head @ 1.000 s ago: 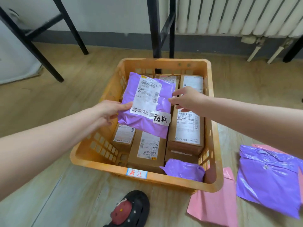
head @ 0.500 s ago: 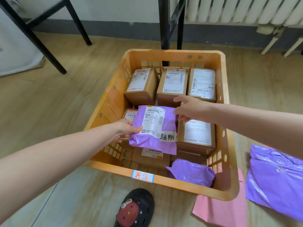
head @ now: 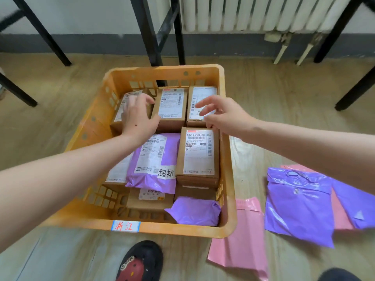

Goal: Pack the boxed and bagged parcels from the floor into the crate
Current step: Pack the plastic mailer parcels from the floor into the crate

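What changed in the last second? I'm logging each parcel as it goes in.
The labelled purple bag went down into the orange crate and now lies on the boxes, beside the near right box. Both hands let it go: the left hand and the right hand now hover open over the far row of boxes. The boxes, the small purple bag and the floor bags stayed put.

Parcel-sorting room: labelled orange crate (head: 97, 122) of boxes, wood-look floor (head: 284, 110), wall radiator (head: 253, 13)
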`<state>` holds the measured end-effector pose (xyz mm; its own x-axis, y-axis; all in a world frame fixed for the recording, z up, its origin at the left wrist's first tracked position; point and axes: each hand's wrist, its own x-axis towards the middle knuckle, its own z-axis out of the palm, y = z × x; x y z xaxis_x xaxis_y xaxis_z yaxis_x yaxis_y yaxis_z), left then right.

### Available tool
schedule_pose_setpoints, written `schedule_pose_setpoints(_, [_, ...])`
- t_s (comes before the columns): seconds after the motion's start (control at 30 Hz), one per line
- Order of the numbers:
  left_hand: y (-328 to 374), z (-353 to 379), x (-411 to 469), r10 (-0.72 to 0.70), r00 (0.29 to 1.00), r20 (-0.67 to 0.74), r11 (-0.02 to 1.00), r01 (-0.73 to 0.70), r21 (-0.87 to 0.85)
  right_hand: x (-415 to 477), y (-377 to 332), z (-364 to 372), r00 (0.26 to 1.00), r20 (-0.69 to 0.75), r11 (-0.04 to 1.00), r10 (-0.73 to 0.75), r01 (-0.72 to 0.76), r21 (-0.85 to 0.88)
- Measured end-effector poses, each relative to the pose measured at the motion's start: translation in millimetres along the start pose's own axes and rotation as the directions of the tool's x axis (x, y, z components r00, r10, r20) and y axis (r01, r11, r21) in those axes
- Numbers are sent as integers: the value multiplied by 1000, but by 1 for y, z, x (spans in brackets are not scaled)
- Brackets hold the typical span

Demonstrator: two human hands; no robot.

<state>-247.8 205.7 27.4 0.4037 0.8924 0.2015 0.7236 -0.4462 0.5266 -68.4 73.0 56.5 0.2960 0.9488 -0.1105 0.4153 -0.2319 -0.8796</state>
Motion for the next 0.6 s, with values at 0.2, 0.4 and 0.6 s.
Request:
schedule_pose_setpoints(0.2, [129,29,-19,486,874,-26,868,-486,-103,-49,36,-53,986,-168,1000,12,-15,-20])
schedule_pose_setpoints(0.4, [208,87,-79,646,733,213,763,-627,-156,-104,98,-112,938,-299,973,176,-212,-93])
schedule_pose_setpoints(0.6, [227,134,-115,446,633,633,838,-543,-47,-161,163,-155,872,-263,865,412,-466,-189])
